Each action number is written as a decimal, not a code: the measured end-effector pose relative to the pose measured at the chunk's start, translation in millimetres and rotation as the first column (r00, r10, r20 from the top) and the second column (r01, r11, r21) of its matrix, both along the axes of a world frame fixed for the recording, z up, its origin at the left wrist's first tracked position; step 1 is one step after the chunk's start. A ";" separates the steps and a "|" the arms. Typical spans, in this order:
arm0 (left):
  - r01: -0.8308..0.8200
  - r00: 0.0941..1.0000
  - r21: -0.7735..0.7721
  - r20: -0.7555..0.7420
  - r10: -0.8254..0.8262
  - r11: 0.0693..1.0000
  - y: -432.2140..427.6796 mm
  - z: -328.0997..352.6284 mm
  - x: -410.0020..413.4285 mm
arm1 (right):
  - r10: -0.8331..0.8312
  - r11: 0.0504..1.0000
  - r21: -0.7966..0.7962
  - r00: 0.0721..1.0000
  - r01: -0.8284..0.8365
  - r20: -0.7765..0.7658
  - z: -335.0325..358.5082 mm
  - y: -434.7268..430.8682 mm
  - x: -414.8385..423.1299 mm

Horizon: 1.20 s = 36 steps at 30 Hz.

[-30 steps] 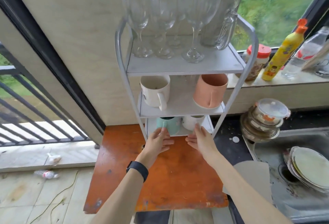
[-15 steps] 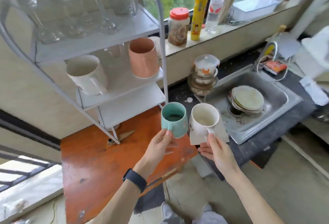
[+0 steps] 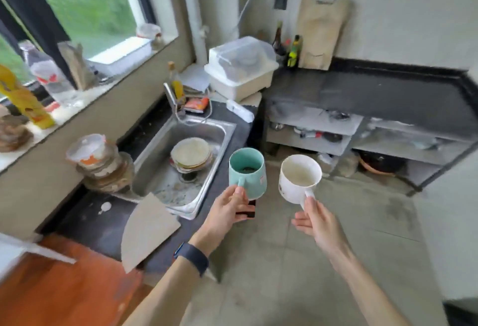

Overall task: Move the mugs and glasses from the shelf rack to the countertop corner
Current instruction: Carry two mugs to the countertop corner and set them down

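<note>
Teal mug (image 3: pixel 247 173): upright, held in the air at the right edge of the steel sink (image 3: pixel 152 162), handle toward the person.
Left hand (image 3: pixel 227 213): grips the teal mug's handle, thumb on top, fingers curled below it.
White mug (image 3: pixel 298 179): slightly tilted, in the air over the floor, near the teal mug but apart.
Right hand (image 3: pixel 318 223): pinches the white mug's handle, lower fingers loose beneath.
Dark countertop (image 3: pixel 375 92): beyond both mugs, against the wall.

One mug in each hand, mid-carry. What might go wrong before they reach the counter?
1. The left hand holds the teal mug and the right hand the white mug by the handles; a slip onto the tiled floor could break one.
2. Held close together, they might knock.
3. Something dark sits in the teal mug; tilting may spill it.
</note>
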State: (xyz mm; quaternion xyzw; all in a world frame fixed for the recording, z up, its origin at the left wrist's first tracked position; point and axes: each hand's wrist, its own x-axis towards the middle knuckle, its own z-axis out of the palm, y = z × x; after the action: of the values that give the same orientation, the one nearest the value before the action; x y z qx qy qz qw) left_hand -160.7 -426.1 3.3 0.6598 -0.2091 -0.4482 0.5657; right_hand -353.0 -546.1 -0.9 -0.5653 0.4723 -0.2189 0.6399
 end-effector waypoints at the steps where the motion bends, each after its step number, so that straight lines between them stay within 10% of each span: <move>1: 0.039 0.999 -0.013 0.012 -0.039 0.999 -26.1 2.2 -14.6 | -0.030 0.999 -0.014 1.000 0.030 0.001 1.6 -21.1 -19.9; 15: 0.369 0.928 -0.093 0.084 -0.362 0.925 -327.3 48.3 -162.2 | -0.392 0.905 -0.162 0.919 0.394 0.045 55.9 -252.8 -219.7; 36: 0.556 0.828 -0.053 0.121 -0.548 0.829 -743.4 49.6 -208.2 | -0.626 0.768 -0.137 0.778 0.626 0.046 73.7 -596.7 -268.6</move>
State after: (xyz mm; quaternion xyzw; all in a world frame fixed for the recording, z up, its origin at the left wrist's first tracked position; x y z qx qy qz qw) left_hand -369.0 -1169.6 52.9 0.5680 -0.4381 -0.5494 0.4286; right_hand -621.6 -1142.8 72.8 -0.4208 0.6172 -0.4523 0.4872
